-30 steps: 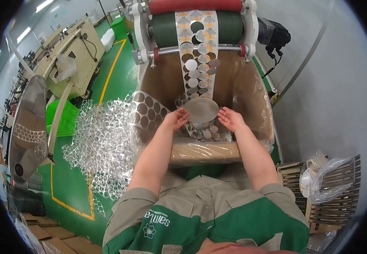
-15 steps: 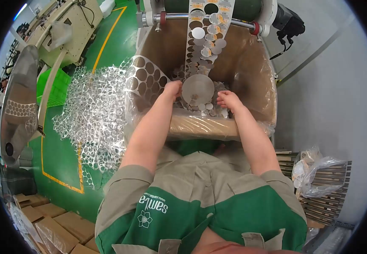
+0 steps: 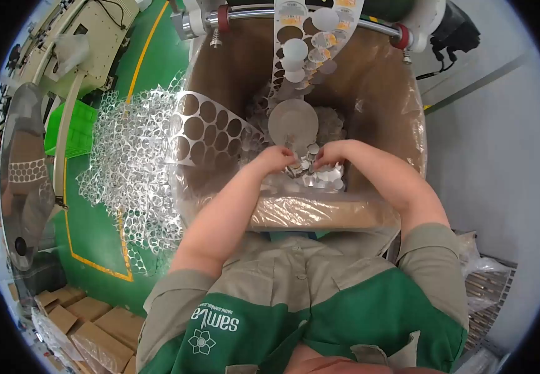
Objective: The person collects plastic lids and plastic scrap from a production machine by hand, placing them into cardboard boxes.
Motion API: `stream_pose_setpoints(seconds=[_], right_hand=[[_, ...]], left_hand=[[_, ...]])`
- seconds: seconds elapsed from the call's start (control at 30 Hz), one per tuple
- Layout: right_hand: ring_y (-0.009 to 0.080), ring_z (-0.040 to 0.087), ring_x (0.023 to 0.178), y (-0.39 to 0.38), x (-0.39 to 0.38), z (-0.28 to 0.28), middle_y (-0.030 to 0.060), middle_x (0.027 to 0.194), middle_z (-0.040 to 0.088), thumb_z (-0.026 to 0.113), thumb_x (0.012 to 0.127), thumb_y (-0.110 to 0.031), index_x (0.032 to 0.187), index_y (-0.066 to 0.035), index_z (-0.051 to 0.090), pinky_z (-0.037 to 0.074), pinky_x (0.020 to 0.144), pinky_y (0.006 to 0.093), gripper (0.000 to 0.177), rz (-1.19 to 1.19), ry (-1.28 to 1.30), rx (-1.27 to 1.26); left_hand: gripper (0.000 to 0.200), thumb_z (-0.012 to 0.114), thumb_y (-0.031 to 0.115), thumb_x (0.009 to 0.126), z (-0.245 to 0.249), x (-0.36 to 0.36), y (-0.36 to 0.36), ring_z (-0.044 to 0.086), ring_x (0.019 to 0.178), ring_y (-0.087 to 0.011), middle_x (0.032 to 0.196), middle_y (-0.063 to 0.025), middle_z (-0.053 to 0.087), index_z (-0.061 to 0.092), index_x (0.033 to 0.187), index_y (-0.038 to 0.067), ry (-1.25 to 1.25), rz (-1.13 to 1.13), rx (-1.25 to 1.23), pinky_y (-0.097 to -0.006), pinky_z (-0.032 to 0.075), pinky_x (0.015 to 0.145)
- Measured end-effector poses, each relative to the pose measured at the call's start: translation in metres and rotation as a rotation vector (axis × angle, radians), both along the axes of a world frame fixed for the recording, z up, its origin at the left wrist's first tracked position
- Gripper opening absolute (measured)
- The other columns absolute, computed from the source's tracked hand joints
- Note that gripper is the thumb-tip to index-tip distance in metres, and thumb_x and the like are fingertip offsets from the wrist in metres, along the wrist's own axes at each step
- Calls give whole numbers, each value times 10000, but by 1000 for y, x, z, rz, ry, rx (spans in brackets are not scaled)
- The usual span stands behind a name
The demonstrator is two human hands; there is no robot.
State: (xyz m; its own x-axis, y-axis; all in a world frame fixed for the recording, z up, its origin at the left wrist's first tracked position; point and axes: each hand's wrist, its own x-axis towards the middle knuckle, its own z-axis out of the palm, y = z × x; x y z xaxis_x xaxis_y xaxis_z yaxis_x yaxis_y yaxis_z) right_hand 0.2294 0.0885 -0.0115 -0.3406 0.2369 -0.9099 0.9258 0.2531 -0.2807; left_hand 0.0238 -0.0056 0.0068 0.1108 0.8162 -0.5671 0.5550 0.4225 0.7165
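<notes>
My left hand [image 3: 276,159] is low inside a plastic-lined cardboard box [image 3: 320,213], its fingers curled beside a cluster of small silvery discs [image 3: 304,166]. On the other side of that cluster my right hand [image 3: 332,154] bends inward, fingertips pinched together at the discs. I cannot make out what either hand grips. Just beyond both hands a large pale round plate-like piece [image 3: 293,121] lies on loose discs. A strip with round holes and labelled discs [image 3: 294,59] hangs down into the box.
A metal roller bar [image 3: 257,14] crosses over the box. A perforated sheet [image 3: 211,128] leans over its left wall. Shiny perforated scrap [image 3: 130,174] is heaped on the green floor. A green crate [image 3: 73,128] and cardboard boxes [image 3: 105,333] are on the left.
Both hands have come closer together and nearer the box's front wall, down to the small discs. The view has shifted slightly, and the hanging strip has moved.
</notes>
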Motion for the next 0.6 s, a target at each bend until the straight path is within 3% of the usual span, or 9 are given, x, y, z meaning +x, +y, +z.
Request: stream_pose_setpoints(seconds=[0.1, 0.13, 0.23, 0.3, 0.33, 0.37, 0.43, 0.53, 0.6], right_hand=[[267, 581, 979, 46, -2, -54, 114, 1064, 605, 603, 770, -404, 1169, -110, 538, 464, 830, 388, 500, 170, 15, 293], [267, 581, 979, 50, -2, -74, 114, 1064, 605, 603, 770, -404, 1169, -110, 538, 464, 830, 388, 500, 173, 35, 270], [318, 541, 1042, 59, -22, -136, 147, 1172, 541, 569, 794, -337, 1202, -118, 508, 428, 889, 419, 467, 4, 73, 366], [327, 471, 1134, 52, -47, -181, 177, 1297, 421, 537, 812, -306, 1268, -143, 444, 401, 935, 394, 493, -71, -68, 435], [352, 318, 1255, 50, -63, -192, 192, 1401, 247, 521, 825, -308, 1310, -213, 395, 344, 984, 431, 510, -33, -57, 391], [352, 318, 1255, 45, -79, -203, 192, 1401, 247, 521, 825, -308, 1310, -213, 395, 344, 984, 431, 510, -23, -34, 374], [376, 167, 1316, 33, -110, -203, 174, 1440, 152, 508, 828, -348, 1307, -281, 399, 229, 1022, 530, 496, -25, 90, 476], [400, 37, 1333, 30, -151, -204, 159, 1463, 50, 482, 829, -413, 1315, -321, 377, 114, 1011, 613, 506, -8, 143, 497], [390, -31, 1337, 33, -168, -214, 149, 1469, -4, 468, 811, -499, 1345, -316, 327, 57, 1013, 616, 581, -45, 66, 411]], left_hand=[[392, 654, 353, 752, 8, 5, -6, 603, 849, -186, 925, -92, 640, 617, 1006, 57, 71, -90, -27, -299, 468, 758], [397, 645, 354, 756, 11, 8, -8, 603, 855, -194, 923, -94, 638, 609, 1019, 59, 52, -90, -50, -302, 468, 763], [416, 614, 367, 771, 22, 15, -11, 602, 888, -234, 937, -107, 633, 585, 1064, 74, 95, -178, 6, -321, 467, 785], [436, 593, 387, 778, 32, 18, -13, 593, 911, -274, 959, -119, 627, 573, 1083, 76, 99, -216, -10, -349, 459, 807], [440, 587, 390, 781, 33, 17, -13, 588, 925, -285, 971, -125, 624, 571, 1085, 74, 106, -244, -21, -358, 457, 815], [444, 581, 394, 784, 33, 17, -13, 583, 938, -296, 983, -130, 621, 570, 1087, 71, 112, -273, -35, -366, 454, 823], [426, 564, 387, 799, 34, 16, -11, 570, 965, -297, 1018, -138, 607, 568, 1091, 77, 124, -292, -46, -387, 428, 856], [379, 546, 360, 814, 33, 14, -12, 552, 983, -288, 1049, -142, 587, 573, 1082, 94, 114, -318, 3, -406, 386, 888], [359, 542, 337, 815, 35, 11, -10, 540, 992, -291, 1056, -142, 580, 569, 1082, 99, 98, -319, -34, -415, 359, 910]])
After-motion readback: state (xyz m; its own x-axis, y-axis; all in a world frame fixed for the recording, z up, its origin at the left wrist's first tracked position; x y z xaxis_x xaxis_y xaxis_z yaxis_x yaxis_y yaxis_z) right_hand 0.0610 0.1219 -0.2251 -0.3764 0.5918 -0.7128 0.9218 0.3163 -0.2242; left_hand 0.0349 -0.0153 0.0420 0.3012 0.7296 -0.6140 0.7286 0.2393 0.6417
